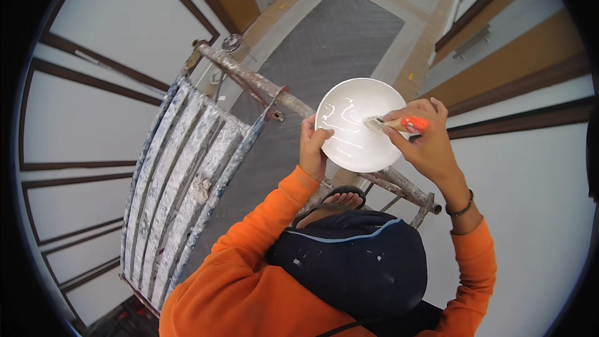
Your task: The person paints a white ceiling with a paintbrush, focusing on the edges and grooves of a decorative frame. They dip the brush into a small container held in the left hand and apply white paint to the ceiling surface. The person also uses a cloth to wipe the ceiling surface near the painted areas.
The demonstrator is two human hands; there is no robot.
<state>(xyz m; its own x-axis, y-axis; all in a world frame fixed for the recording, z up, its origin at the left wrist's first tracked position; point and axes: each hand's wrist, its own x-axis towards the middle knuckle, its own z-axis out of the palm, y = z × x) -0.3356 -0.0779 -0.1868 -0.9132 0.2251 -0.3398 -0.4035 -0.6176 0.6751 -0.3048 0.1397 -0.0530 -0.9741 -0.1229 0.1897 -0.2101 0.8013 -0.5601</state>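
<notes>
A round white bowl (349, 150) with wet white paint inside is held up in front of me. My left hand (313, 145) grips its left rim, thumb over the inside and the other fingers underneath. In my right hand (430, 143) is a paintbrush (412, 125) with an orange-red and bare wood handle. Its paint-covered bristles point left and appear to touch the inside of the bowl, right of the middle.
A paint-spattered scaffold platform (181, 187) with slats stands at the left, a crumpled lump on it. Its metal tube (249, 78) runs behind the bowl. My sandalled foot (346, 198) shows below. White panelled walls (81, 118), a door handle (474, 42) and grey floor (331, 31) surround me.
</notes>
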